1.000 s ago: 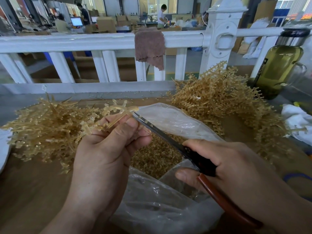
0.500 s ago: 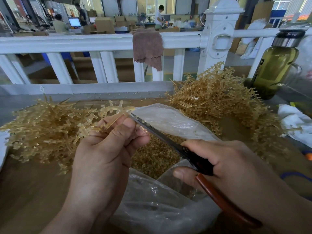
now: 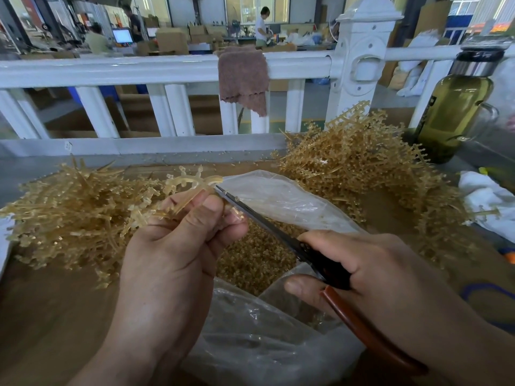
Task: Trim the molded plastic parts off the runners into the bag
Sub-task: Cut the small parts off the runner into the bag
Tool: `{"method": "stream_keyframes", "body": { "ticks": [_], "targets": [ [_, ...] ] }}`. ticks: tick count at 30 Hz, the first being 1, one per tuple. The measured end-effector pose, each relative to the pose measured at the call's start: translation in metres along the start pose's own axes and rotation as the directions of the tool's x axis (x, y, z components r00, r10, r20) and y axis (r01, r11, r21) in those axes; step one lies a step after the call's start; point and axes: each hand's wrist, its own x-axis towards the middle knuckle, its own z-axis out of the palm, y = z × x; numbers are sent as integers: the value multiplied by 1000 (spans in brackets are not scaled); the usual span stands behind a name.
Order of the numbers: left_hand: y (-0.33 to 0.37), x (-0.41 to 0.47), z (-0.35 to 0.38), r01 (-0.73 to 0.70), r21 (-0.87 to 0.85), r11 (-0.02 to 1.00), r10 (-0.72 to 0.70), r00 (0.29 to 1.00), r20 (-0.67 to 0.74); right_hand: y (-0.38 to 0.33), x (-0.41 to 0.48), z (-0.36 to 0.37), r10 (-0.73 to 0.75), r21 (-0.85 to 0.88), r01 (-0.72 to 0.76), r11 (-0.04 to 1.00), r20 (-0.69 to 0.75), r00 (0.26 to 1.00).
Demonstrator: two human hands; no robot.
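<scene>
1. A tan runner point(image 3: 192, 188) is pinched between thumb and curled fingers of the left hand point(image 3: 172, 246), centre of frame, above the bag point(image 3: 278, 199).
2. Scissors point(image 3: 278, 232) are gripped by the right hand point(image 3: 370, 277), fingers wrapped on the handles; blade tips are held at the runner.
3. Trimmed parts point(image 3: 259, 257) are seen inside the open bag, lower centre.
4. Runner piles are noted at left point(image 3: 69, 207) and upper right point(image 3: 362, 160).
</scene>
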Motion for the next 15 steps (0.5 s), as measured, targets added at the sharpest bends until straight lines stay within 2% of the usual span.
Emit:
{"method": "stream_keyframes", "body": {
  "ticks": [11, 15],
  "targets": [
    [-1, 0, -2, -22, 11, 1000, 22, 1000, 6, 1, 1, 2, -6, 5, 6, 1000, 17, 1000],
    [-1, 0, -2, -35, 61, 998, 31, 997, 69, 0, 1, 2, -2, 19, 1, 1000, 24, 1000]
  ]
}}
